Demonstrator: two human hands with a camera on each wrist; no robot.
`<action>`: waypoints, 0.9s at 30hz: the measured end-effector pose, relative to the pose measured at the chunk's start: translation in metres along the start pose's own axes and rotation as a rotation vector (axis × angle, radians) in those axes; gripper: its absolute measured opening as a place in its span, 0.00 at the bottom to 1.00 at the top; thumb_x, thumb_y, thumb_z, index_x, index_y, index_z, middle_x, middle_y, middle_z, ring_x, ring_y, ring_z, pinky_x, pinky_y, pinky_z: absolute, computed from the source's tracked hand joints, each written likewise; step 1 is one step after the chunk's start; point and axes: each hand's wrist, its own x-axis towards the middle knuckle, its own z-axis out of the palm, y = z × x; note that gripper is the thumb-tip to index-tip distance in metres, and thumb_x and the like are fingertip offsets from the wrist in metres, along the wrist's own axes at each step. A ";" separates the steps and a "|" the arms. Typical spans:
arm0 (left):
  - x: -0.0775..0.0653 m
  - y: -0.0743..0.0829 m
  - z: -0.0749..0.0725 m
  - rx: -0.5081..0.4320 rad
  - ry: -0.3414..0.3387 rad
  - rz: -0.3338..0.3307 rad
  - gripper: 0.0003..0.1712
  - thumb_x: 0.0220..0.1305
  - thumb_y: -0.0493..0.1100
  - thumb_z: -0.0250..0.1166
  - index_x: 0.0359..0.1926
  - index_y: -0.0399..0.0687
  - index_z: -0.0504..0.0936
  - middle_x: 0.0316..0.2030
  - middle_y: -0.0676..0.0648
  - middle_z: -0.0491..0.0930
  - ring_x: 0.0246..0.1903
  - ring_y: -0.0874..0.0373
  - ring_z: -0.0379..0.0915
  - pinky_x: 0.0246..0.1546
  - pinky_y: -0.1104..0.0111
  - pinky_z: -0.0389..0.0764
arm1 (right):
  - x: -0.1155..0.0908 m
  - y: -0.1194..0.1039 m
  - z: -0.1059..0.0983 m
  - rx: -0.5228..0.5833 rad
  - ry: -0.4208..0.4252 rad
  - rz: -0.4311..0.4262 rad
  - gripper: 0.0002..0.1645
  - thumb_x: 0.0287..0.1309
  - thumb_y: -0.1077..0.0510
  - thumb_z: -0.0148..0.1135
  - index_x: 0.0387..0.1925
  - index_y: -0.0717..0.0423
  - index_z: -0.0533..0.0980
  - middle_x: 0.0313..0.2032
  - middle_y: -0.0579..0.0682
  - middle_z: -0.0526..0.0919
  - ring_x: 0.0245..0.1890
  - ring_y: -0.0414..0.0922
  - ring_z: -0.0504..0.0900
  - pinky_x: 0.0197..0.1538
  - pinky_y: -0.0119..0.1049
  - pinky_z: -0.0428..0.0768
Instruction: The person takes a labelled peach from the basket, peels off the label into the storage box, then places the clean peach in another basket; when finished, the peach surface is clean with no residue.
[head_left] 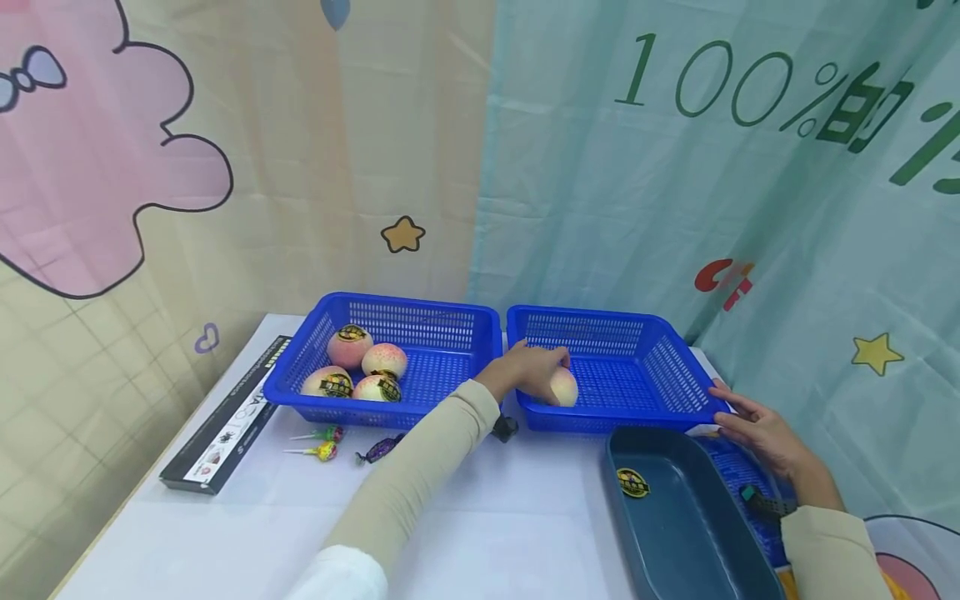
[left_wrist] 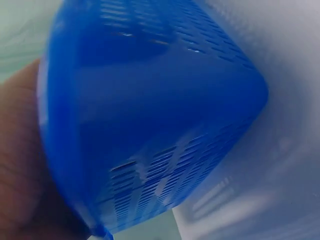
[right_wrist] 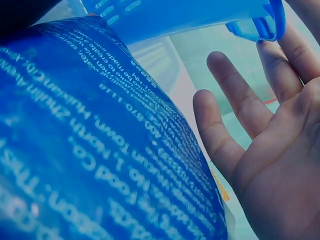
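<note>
Two blue plastic baskets stand side by side. My left hand [head_left: 528, 371] reaches over the near left corner of the right basket [head_left: 615, 421] and grips a pale peach [head_left: 564, 388] inside it. In the left wrist view that basket's corner [left_wrist: 150, 95] fills the frame, with part of the hand [left_wrist: 20, 155] at the rim; the peach is hidden there. My right hand [head_left: 765, 433] touches the right basket's right rim with fairly straight fingers, spread in the right wrist view. Several pink and yellow peaches [head_left: 350, 347], some with black-and-gold labels, lie in the left basket [head_left: 442, 408].
A dark blue-green tray [head_left: 693, 508] with a loose label sits at front right, beside a blue printed bag [right_wrist: 100, 135]. Lollipops [head_left: 325, 451] and a purple wrapped candy [head_left: 378, 448] lie before the left basket. A long black box [head_left: 232, 425] lies left; a printed curtain hangs behind.
</note>
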 end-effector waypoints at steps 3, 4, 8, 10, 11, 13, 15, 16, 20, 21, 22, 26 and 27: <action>0.001 0.002 0.004 0.055 -0.038 -0.013 0.35 0.59 0.61 0.72 0.62 0.60 0.70 0.51 0.57 0.80 0.58 0.57 0.74 0.74 0.48 0.42 | -0.001 0.000 0.000 0.005 0.006 0.003 0.37 0.76 0.55 0.55 0.79 0.51 0.54 0.80 0.47 0.36 0.76 0.64 0.41 0.54 0.22 0.76; 0.001 0.003 0.004 0.064 -0.048 -0.019 0.34 0.59 0.62 0.71 0.62 0.59 0.70 0.51 0.57 0.80 0.58 0.57 0.74 0.75 0.48 0.41 | -0.001 0.000 0.000 0.001 0.008 0.004 0.37 0.76 0.55 0.55 0.79 0.51 0.54 0.80 0.47 0.36 0.76 0.63 0.43 0.54 0.22 0.76; 0.002 0.003 0.004 0.093 -0.087 -0.038 0.29 0.62 0.61 0.69 0.59 0.59 0.73 0.46 0.57 0.80 0.52 0.59 0.76 0.74 0.50 0.42 | 0.000 0.001 0.000 0.004 0.008 -0.006 0.37 0.76 0.55 0.55 0.79 0.52 0.55 0.80 0.49 0.37 0.69 0.32 0.63 0.54 0.23 0.77; 0.002 0.003 0.004 0.099 -0.106 -0.048 0.26 0.63 0.60 0.69 0.57 0.59 0.74 0.44 0.57 0.80 0.51 0.59 0.77 0.74 0.51 0.42 | 0.000 0.001 0.000 0.012 0.004 -0.014 0.37 0.76 0.56 0.55 0.79 0.53 0.55 0.80 0.50 0.37 0.58 0.21 0.69 0.54 0.24 0.77; 0.002 0.004 0.003 0.100 -0.114 -0.051 0.25 0.63 0.60 0.69 0.56 0.59 0.74 0.43 0.57 0.80 0.51 0.59 0.77 0.75 0.51 0.41 | 0.000 0.001 0.000 0.016 0.003 -0.016 0.36 0.76 0.56 0.55 0.79 0.53 0.55 0.79 0.51 0.37 0.53 0.17 0.69 0.53 0.24 0.78; 0.001 0.005 0.002 0.105 -0.126 -0.056 0.25 0.64 0.60 0.68 0.56 0.59 0.74 0.43 0.58 0.80 0.52 0.59 0.76 0.75 0.52 0.41 | -0.001 0.001 0.000 0.015 0.002 -0.021 0.36 0.76 0.56 0.55 0.79 0.53 0.55 0.79 0.51 0.36 0.51 0.15 0.69 0.53 0.24 0.77; -0.002 0.005 0.001 0.101 -0.135 -0.059 0.26 0.64 0.60 0.68 0.59 0.59 0.75 0.47 0.57 0.81 0.56 0.58 0.75 0.75 0.53 0.39 | 0.000 0.001 0.001 0.015 0.000 -0.021 0.36 0.76 0.56 0.55 0.79 0.53 0.55 0.80 0.51 0.36 0.51 0.15 0.69 0.53 0.23 0.77; -0.003 0.005 -0.001 0.096 -0.135 -0.055 0.27 0.64 0.60 0.68 0.60 0.59 0.75 0.50 0.56 0.81 0.58 0.58 0.75 0.75 0.53 0.40 | 0.000 0.002 0.001 0.013 0.000 -0.023 0.36 0.76 0.56 0.55 0.79 0.53 0.56 0.80 0.51 0.37 0.50 0.14 0.68 0.53 0.23 0.77; -0.015 0.002 -0.010 -0.011 -0.080 0.014 0.31 0.65 0.59 0.69 0.65 0.56 0.74 0.58 0.52 0.78 0.62 0.55 0.70 0.72 0.56 0.58 | 0.000 0.005 0.002 0.034 -0.001 -0.028 0.35 0.76 0.57 0.54 0.79 0.51 0.56 0.80 0.51 0.36 0.51 0.14 0.68 0.53 0.22 0.77; -0.019 0.001 -0.014 -0.055 -0.051 0.043 0.31 0.65 0.58 0.69 0.66 0.55 0.74 0.59 0.51 0.78 0.62 0.54 0.70 0.69 0.58 0.64 | 0.000 0.006 0.002 0.039 0.001 -0.028 0.35 0.76 0.57 0.54 0.79 0.50 0.57 0.80 0.51 0.35 0.51 0.15 0.69 0.53 0.23 0.77; -0.025 -0.001 -0.019 -0.102 -0.020 0.076 0.31 0.66 0.56 0.69 0.66 0.54 0.73 0.60 0.50 0.77 0.62 0.54 0.71 0.65 0.59 0.69 | -0.001 0.006 0.001 0.047 0.003 -0.027 0.35 0.76 0.57 0.54 0.79 0.49 0.57 0.80 0.51 0.35 0.51 0.16 0.70 0.53 0.23 0.77; -0.053 -0.014 -0.039 -0.249 0.124 0.193 0.32 0.67 0.53 0.69 0.68 0.52 0.71 0.60 0.49 0.77 0.59 0.53 0.74 0.55 0.64 0.78 | -0.001 0.006 0.001 0.058 0.009 -0.026 0.35 0.76 0.57 0.55 0.78 0.46 0.58 0.80 0.50 0.34 0.51 0.17 0.70 0.52 0.23 0.78; -0.062 -0.019 -0.044 -0.270 0.165 0.211 0.33 0.67 0.53 0.69 0.68 0.52 0.71 0.60 0.49 0.77 0.58 0.53 0.75 0.54 0.65 0.79 | 0.000 0.006 0.001 0.058 0.009 -0.028 0.35 0.76 0.57 0.55 0.79 0.47 0.57 0.80 0.50 0.35 0.51 0.17 0.70 0.52 0.24 0.78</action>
